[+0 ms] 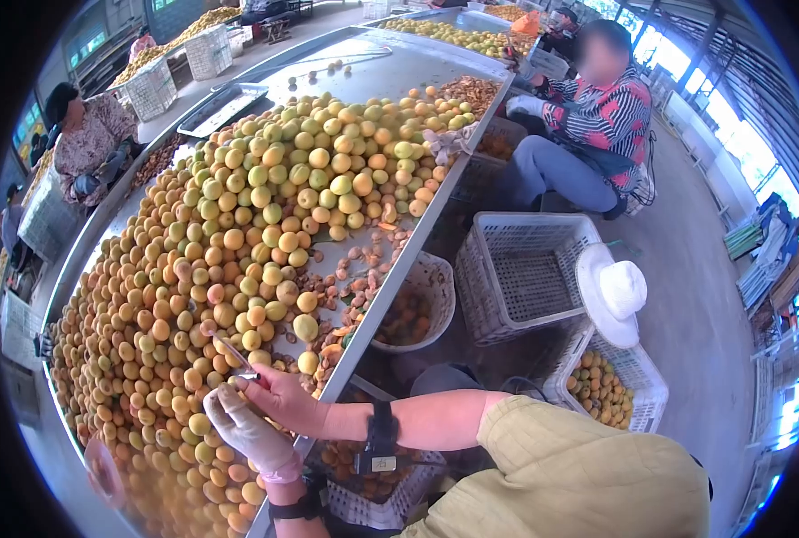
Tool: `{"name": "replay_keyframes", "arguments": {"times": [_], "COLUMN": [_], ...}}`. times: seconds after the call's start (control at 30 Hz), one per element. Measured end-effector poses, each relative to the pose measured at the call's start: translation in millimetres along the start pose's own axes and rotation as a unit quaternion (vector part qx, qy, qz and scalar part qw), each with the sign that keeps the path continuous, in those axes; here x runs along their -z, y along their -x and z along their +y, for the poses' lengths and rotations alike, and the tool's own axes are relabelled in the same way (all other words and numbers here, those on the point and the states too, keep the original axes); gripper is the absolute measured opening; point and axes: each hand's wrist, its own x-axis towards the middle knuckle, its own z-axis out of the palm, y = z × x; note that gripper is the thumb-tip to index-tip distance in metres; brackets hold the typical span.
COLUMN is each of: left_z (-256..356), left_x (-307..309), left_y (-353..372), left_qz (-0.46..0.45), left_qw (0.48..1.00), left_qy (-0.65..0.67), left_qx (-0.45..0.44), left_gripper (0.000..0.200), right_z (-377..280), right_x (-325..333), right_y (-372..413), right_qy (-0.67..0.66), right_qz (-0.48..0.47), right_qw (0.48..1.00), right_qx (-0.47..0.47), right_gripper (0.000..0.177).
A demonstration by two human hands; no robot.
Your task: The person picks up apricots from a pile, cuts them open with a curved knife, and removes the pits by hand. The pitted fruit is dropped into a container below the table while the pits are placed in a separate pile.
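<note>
My right hand [287, 399], bare, is closed round the handle of a small knife [233, 351]. Its thin blade points up and left over the heap of apricots [184, 305]. Just below it, touching or nearly so, is my left hand [243, 429] in a pale glove. The gloved fingers are bent and close together, and what they hold, if anything, is hidden. Both hands are above the near edge of the metal table [364, 359]. Apricot stones and torn pieces [355, 278] lie up the table from my hands.
Below the table edge stand a white basket of fruit pieces [442, 300], a grey crate [529, 309] and a crate of apricots [646, 394]. A white hat [616, 291] rests on the crates. Co-workers sit at the right [601, 117] and left [95, 143]. A tray [225, 109] lies across the table.
</note>
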Motion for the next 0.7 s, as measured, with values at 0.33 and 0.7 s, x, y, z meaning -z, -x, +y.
{"name": "replay_keyframes", "arguments": {"times": [0.33,0.7], "left_z": [-15.0,-4.0], "left_x": [15.3,8.6], "left_y": [-9.6,-9.5], "left_qz": [-0.008,-0.035], "left_qw": [0.955,0.892], "left_qy": [-0.248,-0.355], "left_qx": [-0.161,-0.28], "left_gripper": [0.018,0.023], "right_z": [-1.2,2.3], "right_x": [-4.6,14.8], "right_y": [1.9,-1.8], "right_qy": [-0.247,-0.275], "right_qz": [-0.056,-0.189], "right_qw": [0.94,0.863], "right_qx": [-0.227,-0.378], "right_gripper": [0.039,0.052]}}
